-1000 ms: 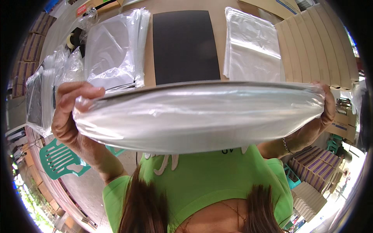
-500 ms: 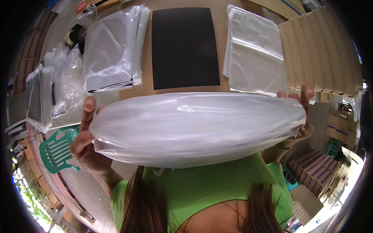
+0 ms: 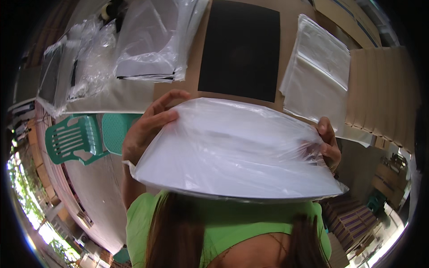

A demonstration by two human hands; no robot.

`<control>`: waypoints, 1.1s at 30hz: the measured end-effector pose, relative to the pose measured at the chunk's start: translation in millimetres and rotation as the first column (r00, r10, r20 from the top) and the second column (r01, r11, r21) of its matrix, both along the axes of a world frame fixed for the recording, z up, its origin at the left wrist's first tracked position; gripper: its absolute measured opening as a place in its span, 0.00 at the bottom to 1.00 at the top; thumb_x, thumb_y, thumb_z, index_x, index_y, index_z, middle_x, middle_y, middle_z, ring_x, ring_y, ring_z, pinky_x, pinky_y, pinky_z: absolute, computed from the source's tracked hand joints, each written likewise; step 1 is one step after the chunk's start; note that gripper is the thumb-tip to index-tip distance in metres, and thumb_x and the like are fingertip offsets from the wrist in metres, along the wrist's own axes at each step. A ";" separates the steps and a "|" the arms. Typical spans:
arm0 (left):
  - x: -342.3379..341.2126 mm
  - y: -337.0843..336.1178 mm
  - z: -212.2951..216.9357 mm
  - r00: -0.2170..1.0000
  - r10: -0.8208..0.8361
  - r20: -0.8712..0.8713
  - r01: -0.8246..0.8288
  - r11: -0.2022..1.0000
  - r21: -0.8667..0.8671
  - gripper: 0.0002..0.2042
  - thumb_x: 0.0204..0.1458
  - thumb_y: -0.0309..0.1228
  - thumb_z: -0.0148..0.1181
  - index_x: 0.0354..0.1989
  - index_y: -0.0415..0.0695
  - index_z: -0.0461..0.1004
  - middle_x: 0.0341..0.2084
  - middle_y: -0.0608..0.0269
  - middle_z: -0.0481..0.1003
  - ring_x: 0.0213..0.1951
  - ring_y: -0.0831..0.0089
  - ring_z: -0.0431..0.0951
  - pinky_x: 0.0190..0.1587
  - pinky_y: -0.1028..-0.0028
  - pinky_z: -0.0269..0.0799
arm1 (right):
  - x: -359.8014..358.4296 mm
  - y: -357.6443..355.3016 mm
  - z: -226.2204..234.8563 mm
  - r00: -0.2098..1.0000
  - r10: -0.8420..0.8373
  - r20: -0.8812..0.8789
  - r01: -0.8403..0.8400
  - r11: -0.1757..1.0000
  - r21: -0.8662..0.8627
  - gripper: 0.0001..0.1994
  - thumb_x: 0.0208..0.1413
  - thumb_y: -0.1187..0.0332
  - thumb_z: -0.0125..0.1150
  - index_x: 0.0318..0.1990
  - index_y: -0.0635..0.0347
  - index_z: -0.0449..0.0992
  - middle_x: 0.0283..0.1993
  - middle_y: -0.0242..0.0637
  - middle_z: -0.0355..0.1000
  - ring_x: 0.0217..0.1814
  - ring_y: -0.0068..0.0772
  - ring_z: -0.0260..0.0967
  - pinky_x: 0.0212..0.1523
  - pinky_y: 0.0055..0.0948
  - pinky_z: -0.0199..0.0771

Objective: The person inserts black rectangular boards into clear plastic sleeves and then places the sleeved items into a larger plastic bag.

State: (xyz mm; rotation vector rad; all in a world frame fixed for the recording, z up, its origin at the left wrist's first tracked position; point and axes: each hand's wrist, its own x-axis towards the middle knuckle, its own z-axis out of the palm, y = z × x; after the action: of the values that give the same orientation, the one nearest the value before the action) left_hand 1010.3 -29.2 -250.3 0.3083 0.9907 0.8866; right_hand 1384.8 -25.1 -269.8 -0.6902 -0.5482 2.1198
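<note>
A clear plastic bag (image 3: 237,156) with a white sheet inside hangs in front of my chest, its dark lower edge toward me. My left hand (image 3: 152,123) pinches the bag's upper left corner between thumb and fingers. At the opposite upper corner, my right hand (image 3: 329,145) grips the film, which gathers in creases there. Beyond the bag, a black rectangular sheet (image 3: 241,49) lies flat on the brown table surface (image 3: 190,85). To its right is a stack of flat clear plastic bags (image 3: 317,80); to its left, a pile of bagged sheets (image 3: 149,44).
Crumpled plastic-wrapped pieces (image 3: 91,62) lie at the table's far left, near a dark item with a pale yellow roll (image 3: 107,12). Folded cardboard (image 3: 380,89) stands in a row on the right. A green plastic chair (image 3: 71,138) is beyond the table's left edge.
Both hands have moved closer together, and the bag has gone from bulging and rounded to flatter, with the white sheet's straight edge showing. The view has shifted, moving the table items rightward.
</note>
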 end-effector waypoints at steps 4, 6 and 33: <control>-6.4 11.9 -33.6 0.912 -0.276 -0.304 0.298 0.954 0.027 0.15 0.48 0.31 0.61 0.44 0.41 0.69 0.32 0.60 0.74 0.32 0.81 0.73 0.37 0.83 0.70 | -11.5 17.7 -7.5 0.966 0.145 0.216 -0.117 0.984 -0.138 0.22 0.46 0.75 0.62 0.48 0.59 0.61 0.37 0.34 0.64 0.34 0.21 0.69 0.32 0.21 0.74; -14.7 11.5 -60.6 0.934 -0.279 -0.224 0.286 0.958 -0.004 0.15 0.48 0.33 0.61 0.43 0.42 0.70 0.31 0.63 0.73 0.32 0.83 0.72 0.36 0.84 0.69 | -14.6 20.4 -28.1 0.932 0.154 0.329 -0.104 0.981 -0.166 0.21 0.47 0.74 0.62 0.49 0.57 0.62 0.34 0.31 0.65 0.30 0.17 0.67 0.29 0.17 0.70; -33.4 4.3 -168.7 0.725 -0.472 -0.501 0.559 0.829 0.028 0.16 0.54 0.46 0.55 0.39 0.46 0.70 0.27 0.71 0.68 0.36 0.81 0.66 0.41 0.79 0.60 | 10.6 9.0 -161.5 0.852 0.120 0.509 -0.048 0.987 -0.152 0.23 0.53 0.65 0.61 0.55 0.54 0.63 0.32 0.27 0.65 0.28 0.09 0.62 0.26 0.09 0.62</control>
State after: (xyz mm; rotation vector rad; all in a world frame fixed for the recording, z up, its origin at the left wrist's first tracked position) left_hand 976.9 -24.9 -419.0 0.9511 1.1926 0.3738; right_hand 1395.4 -16.1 -431.3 -1.3592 -0.7371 2.0571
